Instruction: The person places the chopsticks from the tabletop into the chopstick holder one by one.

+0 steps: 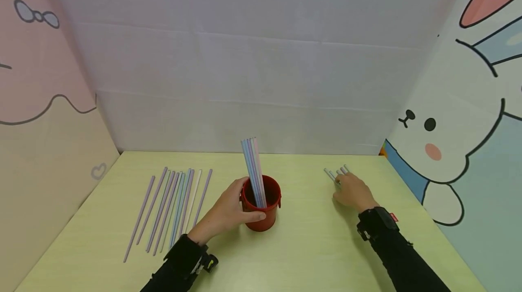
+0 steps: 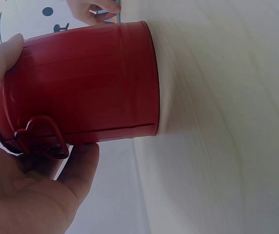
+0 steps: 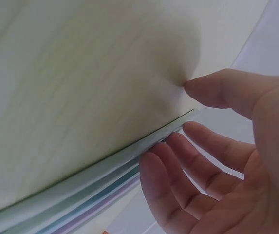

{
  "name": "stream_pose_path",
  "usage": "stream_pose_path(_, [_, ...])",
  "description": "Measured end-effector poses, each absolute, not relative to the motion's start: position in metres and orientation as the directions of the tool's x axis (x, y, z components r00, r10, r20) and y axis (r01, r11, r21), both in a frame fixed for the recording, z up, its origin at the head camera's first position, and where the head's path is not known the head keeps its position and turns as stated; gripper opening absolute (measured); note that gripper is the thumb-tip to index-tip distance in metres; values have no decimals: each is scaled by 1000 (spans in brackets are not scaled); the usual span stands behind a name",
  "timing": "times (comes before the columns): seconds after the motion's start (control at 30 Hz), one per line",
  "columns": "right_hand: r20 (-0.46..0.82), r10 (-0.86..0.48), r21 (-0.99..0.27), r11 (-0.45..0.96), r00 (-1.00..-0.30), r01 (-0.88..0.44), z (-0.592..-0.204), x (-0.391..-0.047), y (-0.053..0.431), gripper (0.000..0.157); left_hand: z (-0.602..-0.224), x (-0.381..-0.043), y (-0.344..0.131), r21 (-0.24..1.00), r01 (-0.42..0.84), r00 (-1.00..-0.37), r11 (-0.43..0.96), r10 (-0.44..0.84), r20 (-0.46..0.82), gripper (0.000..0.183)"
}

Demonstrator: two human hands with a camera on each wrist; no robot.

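On the pale yellow table [image 1: 310, 251], a red bucket [image 1: 262, 226] holds leaning pastel sticks [image 1: 253, 167].

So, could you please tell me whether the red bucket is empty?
No, the head view shows a bunch of straws standing in the bucket, which the left hand holds.

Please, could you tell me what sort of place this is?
It is probably a small booth set up for recording handwork: a pale table, a plain creased backdrop behind it, and cartoon-printed side walls.
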State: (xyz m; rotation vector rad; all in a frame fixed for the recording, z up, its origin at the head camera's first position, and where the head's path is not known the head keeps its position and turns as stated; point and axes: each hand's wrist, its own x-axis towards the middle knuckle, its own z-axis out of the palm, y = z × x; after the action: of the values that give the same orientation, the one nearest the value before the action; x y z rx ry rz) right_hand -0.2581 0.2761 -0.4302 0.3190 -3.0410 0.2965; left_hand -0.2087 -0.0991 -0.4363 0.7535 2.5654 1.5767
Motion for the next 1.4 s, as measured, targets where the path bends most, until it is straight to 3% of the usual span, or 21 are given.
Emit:
stream_pose_path(0.43, [77, -171, -230, 956, -982, -184, -428, -255, 273, 22, -434, -209, -98, 844, 404, -868, 354, 439, 232, 87])
stream_pose_path(0.77, [75, -260, -295, 917, -963, -270, -422, -251, 264, 12, -435, -206, -98, 840, 383, -881, 383, 425, 208, 90])
stream_pose_path(1.07, [363, -351, -451, 745, -863, -492, -359, -245, 220, 18, -422, -199, -98, 857, 389, -872, 337, 433, 226, 87])
stream_pose_path(1.4, [567, -214, -673, 436, -795, -597, -291, -221, 163, 24, -432, -205, -99, 849, 387, -878, 360, 426, 219, 88])
